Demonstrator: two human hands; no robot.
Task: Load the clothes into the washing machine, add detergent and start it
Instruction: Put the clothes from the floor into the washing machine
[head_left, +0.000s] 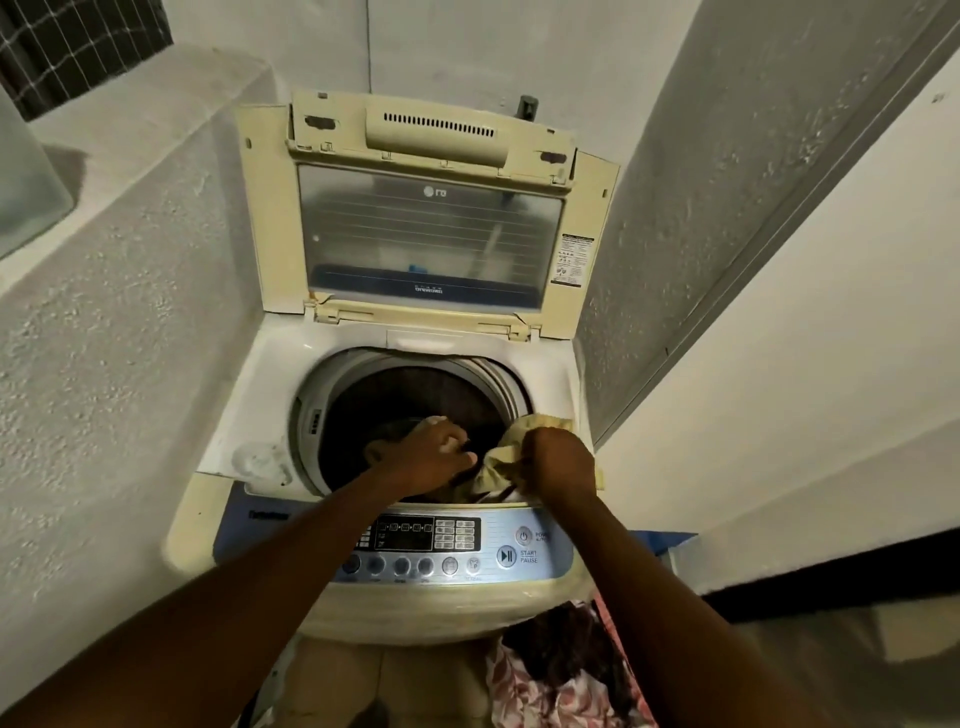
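Note:
A cream top-loading washing machine (260, 395) stands in front of me with its lid (431, 234) folded up against the wall. The round drum (405, 395) is dark inside. A pale yellow garment (506, 457) hangs over the drum's front right rim. My right hand (558, 460) is closed on that garment. My left hand (434, 454) reaches into the drum mouth beside it, fingers curled on dark cloth that I can barely make out. The blue control panel (452, 545) with its start/pause button (505, 556) lies just below both wrists.
Rough white walls close in on the left and right. A ledge runs along the left at lid height. A pile of patterned pink and dark clothes (561, 670) lies below the machine's front right. A blue object (670, 538) shows at the machine's right side.

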